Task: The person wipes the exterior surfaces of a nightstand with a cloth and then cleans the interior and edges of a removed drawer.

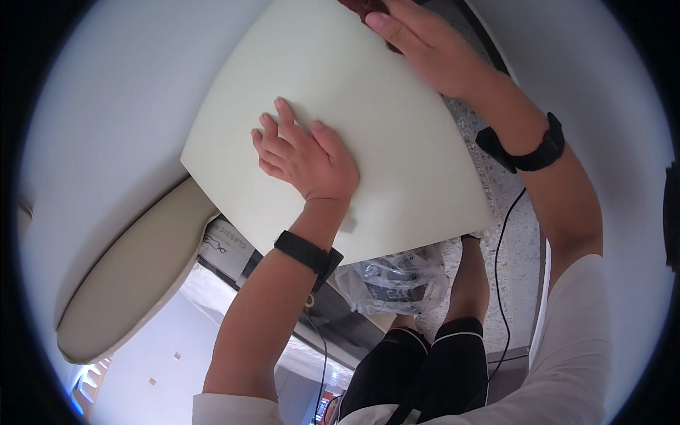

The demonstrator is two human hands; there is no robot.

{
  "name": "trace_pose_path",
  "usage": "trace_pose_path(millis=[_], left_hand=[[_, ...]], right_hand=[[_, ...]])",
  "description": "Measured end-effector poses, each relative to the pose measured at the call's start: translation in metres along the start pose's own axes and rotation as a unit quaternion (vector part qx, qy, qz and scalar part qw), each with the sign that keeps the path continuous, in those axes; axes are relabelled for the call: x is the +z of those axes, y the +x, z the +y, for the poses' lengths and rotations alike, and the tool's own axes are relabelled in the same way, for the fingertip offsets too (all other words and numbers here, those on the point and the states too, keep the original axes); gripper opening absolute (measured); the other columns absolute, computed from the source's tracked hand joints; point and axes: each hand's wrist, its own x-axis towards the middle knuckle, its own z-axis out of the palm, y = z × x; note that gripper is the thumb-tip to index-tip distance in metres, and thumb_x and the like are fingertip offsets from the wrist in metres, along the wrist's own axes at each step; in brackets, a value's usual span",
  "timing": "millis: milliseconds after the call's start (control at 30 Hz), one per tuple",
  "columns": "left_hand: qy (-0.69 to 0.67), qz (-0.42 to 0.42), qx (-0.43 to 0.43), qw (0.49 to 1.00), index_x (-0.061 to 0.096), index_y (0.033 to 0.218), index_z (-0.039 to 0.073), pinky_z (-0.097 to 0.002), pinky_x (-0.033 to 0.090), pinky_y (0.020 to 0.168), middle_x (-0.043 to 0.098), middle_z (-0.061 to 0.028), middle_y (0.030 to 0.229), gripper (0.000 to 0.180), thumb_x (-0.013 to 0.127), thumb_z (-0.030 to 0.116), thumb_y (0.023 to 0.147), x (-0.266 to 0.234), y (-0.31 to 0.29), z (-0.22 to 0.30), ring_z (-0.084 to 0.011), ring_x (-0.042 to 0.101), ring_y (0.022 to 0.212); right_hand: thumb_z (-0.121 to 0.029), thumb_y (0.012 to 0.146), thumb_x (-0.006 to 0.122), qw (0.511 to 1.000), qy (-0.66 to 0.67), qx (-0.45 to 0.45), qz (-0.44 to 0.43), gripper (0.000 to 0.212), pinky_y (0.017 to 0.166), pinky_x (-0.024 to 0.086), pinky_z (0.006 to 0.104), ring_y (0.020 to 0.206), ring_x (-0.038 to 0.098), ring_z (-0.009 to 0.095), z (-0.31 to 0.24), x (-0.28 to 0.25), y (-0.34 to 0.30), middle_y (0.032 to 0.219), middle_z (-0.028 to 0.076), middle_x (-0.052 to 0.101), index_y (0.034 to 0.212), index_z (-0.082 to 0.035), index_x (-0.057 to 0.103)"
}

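Note:
A large cream-coloured panel (382, 134) with a smooth surface fills the upper middle of the view. My left hand (304, 156) rests on it, fingers apart and slightly bent, holding nothing. At the panel's far right edge, my right hand (425, 46) grips a dark reddish-brown thing (368, 10). The upper frame edge and my fingers hide part of that thing, so its kind cannot be made out. Black bands are strapped round both my wrists.
A beige, long rounded piece (134, 276) sits left of the panel. Below the panel's near edge lies a clear plastic bag (397, 280) with something dark inside, beside my legs. A black cable (498, 276) runs down over the speckled floor (467, 269). Pale walls rise on both sides.

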Motion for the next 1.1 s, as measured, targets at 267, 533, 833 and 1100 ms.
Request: trace_pose_path(millis=[267, 533, 833, 1100], left_hand=[[-0.015, 0.000, 0.006, 1.000, 0.027, 0.151, -0.002, -0.0619, 0.009, 0.112, 0.023, -0.0327, 0.150, 0.062, 0.041, 0.026, 0.097, 0.001, 0.000, 0.003, -0.0505, 0.017, 0.137], [-0.017, -0.012, 0.014, 1.000, 0.026, 0.151, -0.003, -0.0614, 0.009, 0.112, 0.021, -0.0306, 0.153, 0.062, 0.039, 0.026, 0.098, 0.001, -0.006, 0.002, -0.0507, 0.016, 0.138], [-0.015, -0.002, 0.036, 0.999, 0.028, 0.150, -0.003, -0.0605, 0.012, 0.111, 0.023, -0.0337, 0.149, 0.061, 0.038, 0.027, 0.098, 0.003, -0.002, -0.003, -0.0508, 0.021, 0.135], [-0.003, 0.020, 0.025, 0.999, 0.030, 0.149, -0.003, -0.0606, 0.013, 0.111, 0.026, -0.0326, 0.147, 0.060, 0.040, 0.026, 0.097, -0.001, -0.001, -0.005, -0.0497, 0.022, 0.135]], right_hand=[[-0.037, 0.109, 0.033, 0.980, 0.145, 0.136, -0.003, 0.058, 0.114, 0.032, 0.0366, 0.135, 0.040, 0.023, 0.069, 0.000, 0.003, 0.152, 0.014, 0.041, 0.152, 0.002, 0.029], [-0.047, 0.107, 0.036, 0.950, 0.054, 0.309, 0.011, 0.057, 0.105, 0.039, 0.0337, 0.122, 0.051, 0.019, 0.239, 0.031, -0.075, 0.136, 0.009, 0.056, 0.145, -0.006, 0.047], [-0.044, 0.106, 0.040, 0.799, 0.178, 0.572, 0.052, 0.055, 0.098, 0.042, 0.0328, 0.112, 0.057, 0.021, 0.228, 0.026, -0.177, 0.128, 0.013, 0.061, 0.140, -0.002, 0.052], [-0.044, 0.103, 0.052, 0.884, 0.195, 0.421, 0.063, 0.049, 0.099, 0.043, 0.0299, 0.110, 0.056, 0.016, 0.066, -0.002, -0.122, 0.119, 0.008, 0.065, 0.131, -0.005, 0.060]])
